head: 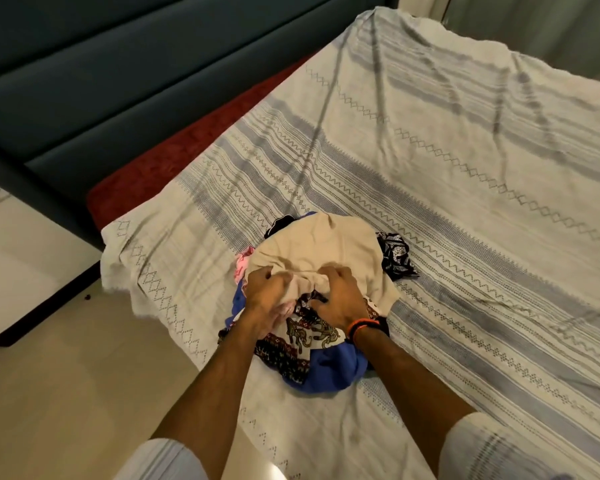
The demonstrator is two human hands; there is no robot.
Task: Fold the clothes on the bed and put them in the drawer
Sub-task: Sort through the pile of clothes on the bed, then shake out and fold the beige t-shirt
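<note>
Clothes pile (312, 306) is sitting on the bed (465, 202) near its left corner; both hands, left (269, 296) and right (336, 296), are gripping the beige garment (319, 247) on top with curled fingers. Risk: lifting could be dragging the tangled patterned cloth (309, 334) off the edge
</note>
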